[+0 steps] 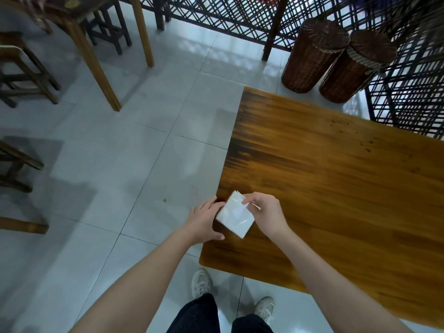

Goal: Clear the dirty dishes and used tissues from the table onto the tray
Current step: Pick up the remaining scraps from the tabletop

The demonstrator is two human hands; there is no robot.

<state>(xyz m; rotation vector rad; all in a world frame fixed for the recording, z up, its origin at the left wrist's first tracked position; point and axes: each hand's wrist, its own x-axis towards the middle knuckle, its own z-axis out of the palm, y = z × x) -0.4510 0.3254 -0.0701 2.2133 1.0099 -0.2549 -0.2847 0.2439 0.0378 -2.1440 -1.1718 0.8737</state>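
Risk of the white, rectangular, plastic-wrapped tissue pack (234, 216) sliding off the near-left edge of the brown wooden counter (336, 176) onto the grey tiled floor (120, 164), given a tug from above against only a light brace at the side. Pack lying at that edge, between both hands: left hand (204, 222) straight-fingered against its left side, right hand (264, 212) over its top, fingertips pinched on the wrapper or a sheet, unclear which. No tray in view.
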